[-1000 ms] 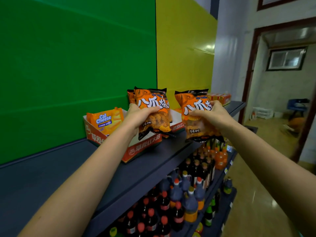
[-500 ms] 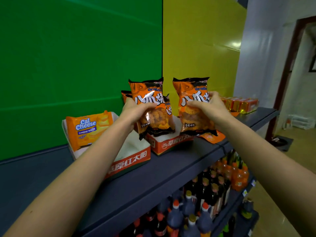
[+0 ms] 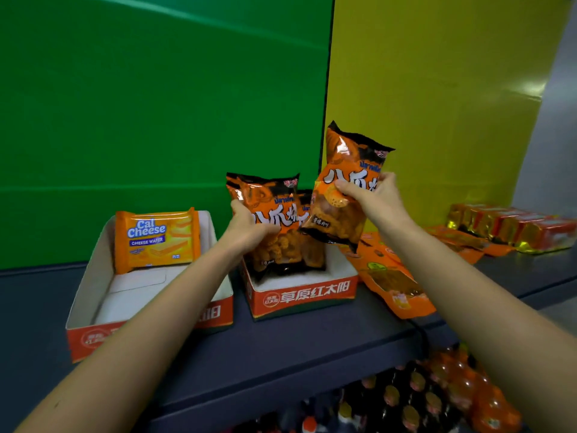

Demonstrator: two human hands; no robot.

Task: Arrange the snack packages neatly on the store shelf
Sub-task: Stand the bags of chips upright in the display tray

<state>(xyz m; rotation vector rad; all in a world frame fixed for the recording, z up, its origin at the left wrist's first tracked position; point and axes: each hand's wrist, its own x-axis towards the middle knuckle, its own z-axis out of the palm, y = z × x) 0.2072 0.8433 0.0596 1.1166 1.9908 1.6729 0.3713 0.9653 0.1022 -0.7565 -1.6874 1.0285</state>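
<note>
Using both hands, centre frame.
Left hand (image 3: 246,229) clutches a shiny orange-and-black foil snack bag (image 3: 271,195) in the red-and-white cardboard tray (image 3: 306,295); right hand (image 3: 371,198) grips a matching raised bag (image 3: 347,157), tilted.

Back wall stood in two flat panels: green panel (image 3: 156,104) on the left, yellow panel (image 3: 437,89) on the right, meeting at a thin dark seam (image 3: 327,104). Pale grey wall (image 3: 555,120) at far right. Soft glare (image 3: 530,87) lay on the yellow, with faint streaks across the green. Dark grey shelf (image 3: 312,348) ran along the wall; bottles (image 3: 421,401) crowded the tier below.
</note>
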